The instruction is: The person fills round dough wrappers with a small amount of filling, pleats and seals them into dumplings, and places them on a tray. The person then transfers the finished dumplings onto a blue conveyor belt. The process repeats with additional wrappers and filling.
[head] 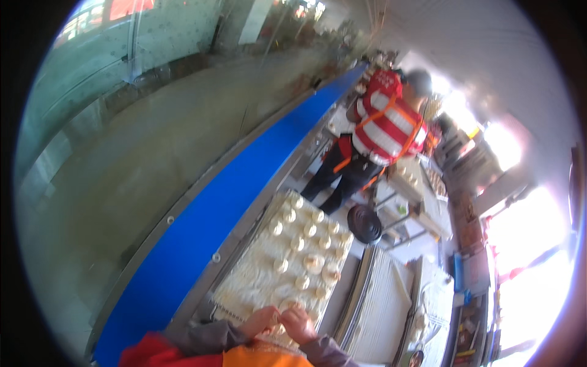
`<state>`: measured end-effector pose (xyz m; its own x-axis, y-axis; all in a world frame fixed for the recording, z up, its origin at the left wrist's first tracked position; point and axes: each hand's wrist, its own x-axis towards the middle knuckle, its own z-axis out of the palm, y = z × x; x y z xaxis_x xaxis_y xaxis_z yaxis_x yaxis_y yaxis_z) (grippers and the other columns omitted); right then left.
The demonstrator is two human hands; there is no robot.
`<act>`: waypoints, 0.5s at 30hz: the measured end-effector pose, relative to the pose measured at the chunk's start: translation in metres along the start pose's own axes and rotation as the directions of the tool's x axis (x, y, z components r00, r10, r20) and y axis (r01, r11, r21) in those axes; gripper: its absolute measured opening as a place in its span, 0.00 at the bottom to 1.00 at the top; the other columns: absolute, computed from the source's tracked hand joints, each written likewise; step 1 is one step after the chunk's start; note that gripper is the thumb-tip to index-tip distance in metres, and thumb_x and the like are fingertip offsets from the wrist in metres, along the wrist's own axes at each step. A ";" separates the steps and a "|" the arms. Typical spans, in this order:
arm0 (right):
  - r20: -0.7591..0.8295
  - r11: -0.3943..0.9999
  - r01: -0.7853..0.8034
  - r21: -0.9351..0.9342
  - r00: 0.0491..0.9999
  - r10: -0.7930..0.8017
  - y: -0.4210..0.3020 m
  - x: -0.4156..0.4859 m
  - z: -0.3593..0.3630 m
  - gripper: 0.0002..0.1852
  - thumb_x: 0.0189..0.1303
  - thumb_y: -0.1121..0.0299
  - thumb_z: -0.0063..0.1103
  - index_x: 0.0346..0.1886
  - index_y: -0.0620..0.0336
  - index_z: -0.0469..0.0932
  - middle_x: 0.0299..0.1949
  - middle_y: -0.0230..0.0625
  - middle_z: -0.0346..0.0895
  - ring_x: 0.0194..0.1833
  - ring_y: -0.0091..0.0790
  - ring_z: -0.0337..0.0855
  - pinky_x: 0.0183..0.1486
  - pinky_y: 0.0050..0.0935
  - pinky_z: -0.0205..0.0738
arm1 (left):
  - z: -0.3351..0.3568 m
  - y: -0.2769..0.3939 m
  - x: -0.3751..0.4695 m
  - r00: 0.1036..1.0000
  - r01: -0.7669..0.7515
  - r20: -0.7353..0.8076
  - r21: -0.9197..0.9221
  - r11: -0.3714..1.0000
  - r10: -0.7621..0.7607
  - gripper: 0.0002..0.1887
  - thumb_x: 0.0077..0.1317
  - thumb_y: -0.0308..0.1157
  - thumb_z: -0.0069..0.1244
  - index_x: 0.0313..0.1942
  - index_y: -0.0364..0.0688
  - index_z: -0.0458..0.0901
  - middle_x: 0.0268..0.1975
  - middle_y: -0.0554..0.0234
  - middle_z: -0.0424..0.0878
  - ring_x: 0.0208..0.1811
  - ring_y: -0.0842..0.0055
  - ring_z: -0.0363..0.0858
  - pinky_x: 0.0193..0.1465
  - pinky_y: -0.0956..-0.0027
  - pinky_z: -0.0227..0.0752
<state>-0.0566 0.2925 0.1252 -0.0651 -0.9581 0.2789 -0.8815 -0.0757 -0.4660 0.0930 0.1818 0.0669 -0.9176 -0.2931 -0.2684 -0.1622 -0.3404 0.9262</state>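
Note:
My left hand (260, 322) and my right hand (298, 325) meet close together over the near end of a pale, smeared board (250, 282). The fingertips of both hands are drawn in, and blur hides whether something small sits between them. Several small cream-coloured rounded pieces, perhaps dough or clay, stand across the board, among them one piece (281, 265) toward its left side. A wider piece (313, 264) lies right of the board's middle. Just beyond my fingers, another pale piece (292, 303) is partly covered by my right hand.
A blue conveyor belt (215, 197) runs along the left. Stacked pale ribbed boards (380, 303) stand at the right, with another stack (426, 307) beyond. Ahead are a dark round stool (364, 223), a person in a striped top (387, 121) and a work table (410, 192).

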 end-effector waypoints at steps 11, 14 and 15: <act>-0.084 0.934 -0.178 0.309 0.973 0.213 -0.006 -0.042 -0.017 0.07 0.55 0.79 0.66 0.34 0.61 0.77 0.32 0.41 0.79 0.36 0.48 0.82 0.37 0.41 0.77 | 0.041 0.009 -0.009 0.976 0.203 -0.037 -0.203 0.958 -0.215 0.24 0.80 0.56 0.34 0.50 0.46 0.77 0.30 0.69 0.77 0.22 0.85 0.72 0.22 0.78 0.65; -0.043 0.911 -0.213 0.354 0.969 0.243 -0.006 -0.051 -0.019 0.07 0.54 0.79 0.66 0.33 0.61 0.76 0.31 0.40 0.78 0.35 0.47 0.82 0.37 0.41 0.77 | 0.049 0.010 -0.004 0.905 0.417 0.088 -0.382 0.825 -0.417 0.30 0.76 0.65 0.33 0.42 0.46 0.77 0.27 0.67 0.77 0.19 0.84 0.70 0.19 0.78 0.58; -0.054 0.910 -0.194 0.368 0.972 0.229 -0.004 -0.053 -0.020 0.07 0.54 0.79 0.66 0.33 0.61 0.76 0.31 0.40 0.78 0.35 0.47 0.81 0.37 0.41 0.77 | 0.049 0.010 -0.001 0.886 0.455 0.139 -0.447 0.771 -0.442 0.31 0.75 0.67 0.33 0.40 0.46 0.76 0.27 0.67 0.76 0.19 0.83 0.69 0.18 0.78 0.57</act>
<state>-0.0590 0.3495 0.1289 -0.2904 -0.9336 0.2100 -0.6173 0.0151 -0.7866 0.0750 0.2225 0.0891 -0.7919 0.0154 -0.6105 -0.3803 -0.7946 0.4733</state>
